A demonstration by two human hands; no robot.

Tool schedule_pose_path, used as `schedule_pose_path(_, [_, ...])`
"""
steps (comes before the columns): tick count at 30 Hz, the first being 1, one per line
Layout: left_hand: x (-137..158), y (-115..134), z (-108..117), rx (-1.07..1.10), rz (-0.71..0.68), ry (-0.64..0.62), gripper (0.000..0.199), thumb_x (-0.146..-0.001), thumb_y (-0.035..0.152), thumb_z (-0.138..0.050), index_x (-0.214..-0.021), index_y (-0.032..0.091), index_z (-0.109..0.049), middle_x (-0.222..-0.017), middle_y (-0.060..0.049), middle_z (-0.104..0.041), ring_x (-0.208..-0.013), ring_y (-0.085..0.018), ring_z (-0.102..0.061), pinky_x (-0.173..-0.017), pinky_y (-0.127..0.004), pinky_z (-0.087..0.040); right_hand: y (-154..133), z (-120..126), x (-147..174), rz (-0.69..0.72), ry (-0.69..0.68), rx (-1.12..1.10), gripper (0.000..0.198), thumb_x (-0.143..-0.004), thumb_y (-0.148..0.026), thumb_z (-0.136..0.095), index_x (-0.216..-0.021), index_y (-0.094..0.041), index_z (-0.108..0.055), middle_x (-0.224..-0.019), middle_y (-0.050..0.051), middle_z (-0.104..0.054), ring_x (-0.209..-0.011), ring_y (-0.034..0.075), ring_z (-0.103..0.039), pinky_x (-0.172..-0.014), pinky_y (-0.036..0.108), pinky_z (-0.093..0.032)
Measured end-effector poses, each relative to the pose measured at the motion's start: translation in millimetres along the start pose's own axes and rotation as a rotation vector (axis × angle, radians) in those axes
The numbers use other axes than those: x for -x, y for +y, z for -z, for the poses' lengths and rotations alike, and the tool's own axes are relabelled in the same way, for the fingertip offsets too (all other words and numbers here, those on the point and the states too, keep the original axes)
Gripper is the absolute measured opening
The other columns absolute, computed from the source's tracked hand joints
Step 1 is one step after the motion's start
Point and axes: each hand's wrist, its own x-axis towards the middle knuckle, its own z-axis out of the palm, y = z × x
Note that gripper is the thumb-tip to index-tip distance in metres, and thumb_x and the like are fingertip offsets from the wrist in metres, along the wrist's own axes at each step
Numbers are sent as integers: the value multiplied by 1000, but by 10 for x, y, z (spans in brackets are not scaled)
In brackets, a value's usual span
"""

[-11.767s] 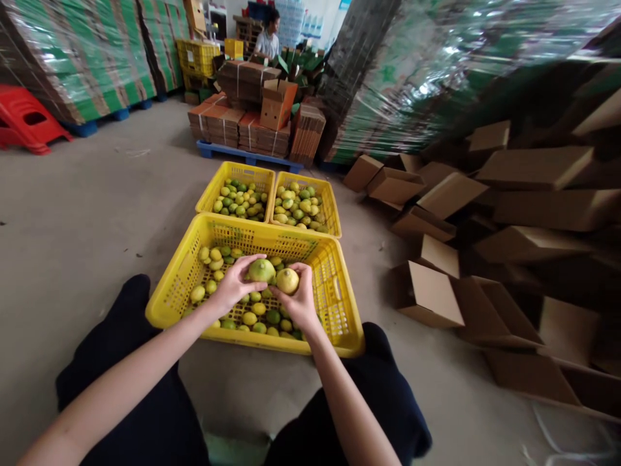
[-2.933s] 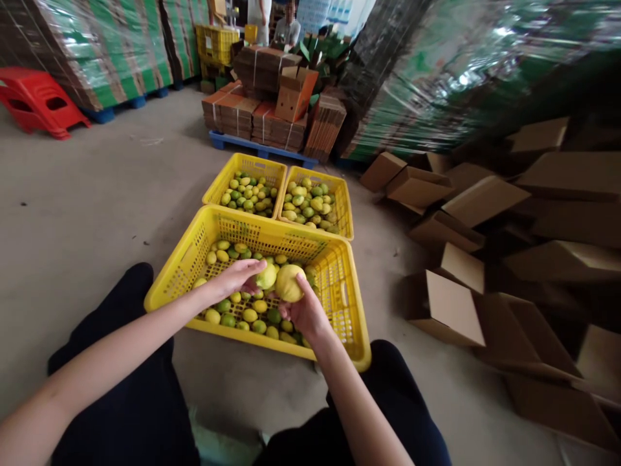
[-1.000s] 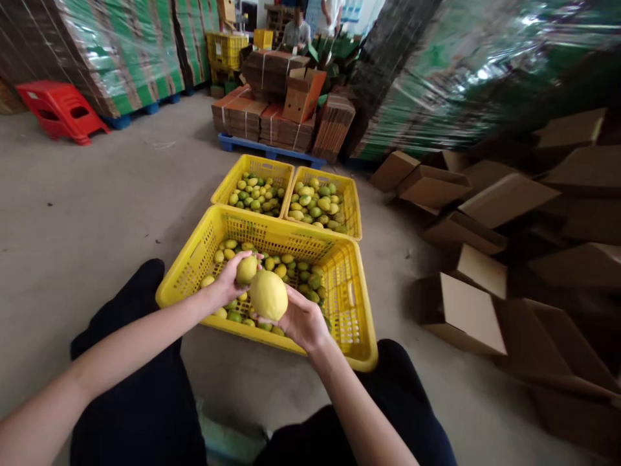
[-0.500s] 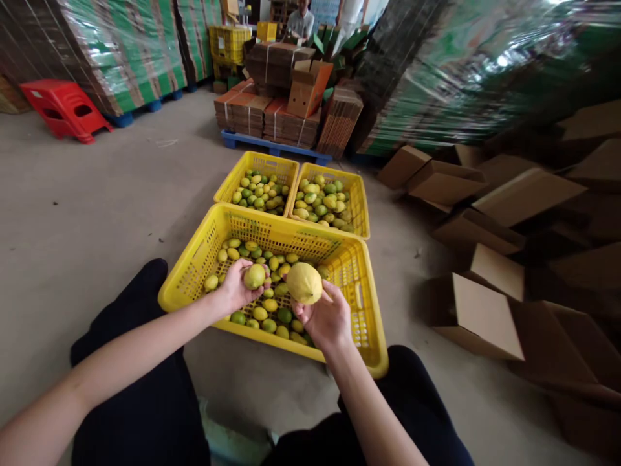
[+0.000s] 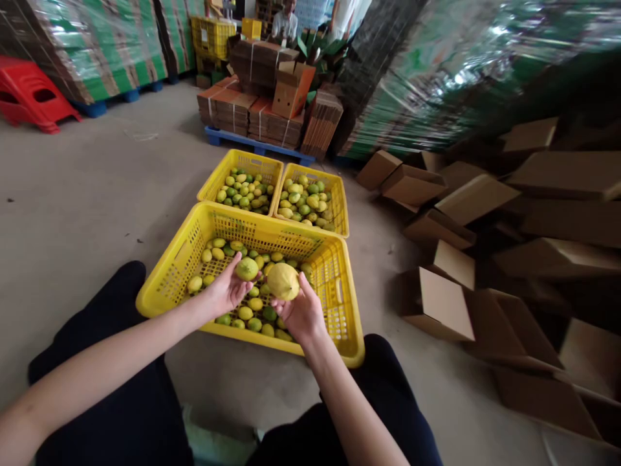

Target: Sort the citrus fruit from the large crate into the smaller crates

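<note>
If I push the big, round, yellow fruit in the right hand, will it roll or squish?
Out of the bare right hand, the big, round, yellow fruit would probably roll, since its sides are curved, with no flat face showing. It likely won't squish easily, as its outline looks full and undented.

No legible txt, labels, brands, nos. or signs — anywhere in view.

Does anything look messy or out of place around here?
Yes: the cardboard boxes on the right lie heaped at odd angles, unlike the strapped cartons on the blue pallet. The fruit in view is in the yellow crates, left hand or right hand; none looks spilled.
</note>
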Motion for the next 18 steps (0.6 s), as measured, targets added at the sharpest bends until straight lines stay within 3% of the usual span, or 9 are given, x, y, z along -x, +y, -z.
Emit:
schedule_pose_path(4, [-30,-63,32,-73,-52,-65,46,-98,45,-47,-119,7,-61,-75,-8,-71,-50,-11,-66,-41,-15,-54,11,10,-15,31,-5,47,34,-82,-45,-69,-96,-13,-68,-74,4,-75,-52,15,-69,-47,20,-55])
schedule_pose_path(7, [-36,-78,64,-236,-242,-144,39,-92,30,-63,-127,15,-60,-107,-10,-71,-73,-12,-70,-60,-19,-60,1,26,-11,69,32,133,37,-77,-43,-73,-102,-16,-65,-83,4,-75,-60,16,-70,-52,24,-57])
schedule_pose_path(10, [22,-33,92,-635,-504,-182,57,-79,27,-77,-133,23,-59,-131,-11,-61,-100,-20,-67,-78,-30,-61,-39,49,19,285,159,331,48,-67,-33,-80,-109,-24,-57,-96,0,-73,-78,18,-71,-67,29,-59])
schedule_pose_path(14, [182,-16,116,-1201,-998,-104,64,-69,27,-83,-129,32,-63,-124,-6,-58,-116,-26,-57,-90,-36,-56,-78,82,47,691,277,909,62,-62,-22,-83,-116,-29,-54,-114,3,-66,-104,24,-64,-90,41,-55])
schedule_pose_path(16, [243,-54,116,-1250,-1089,-97,64,-68,24,-83,-129,32,-63,-116,-5,-61,-111,-23,-59,-89,-32,-56,-62,90,45,814,274,1149,58,-63,-20,-80,-116,-27,-56,-120,7,-64,-115,28,-59,-101,47,-48])
schedule_pose_path(18, [265,-98,106,-1145,-1070,-123,62,-63,17,-85,-121,28,-67,-112,-6,-64,-106,-22,-61,-86,-28,-56,-25,87,43,893,243,1273,57,-66,-17,-76,-118,-27,-55,-124,9,-62,-120,29,-57,-106,50,-44])
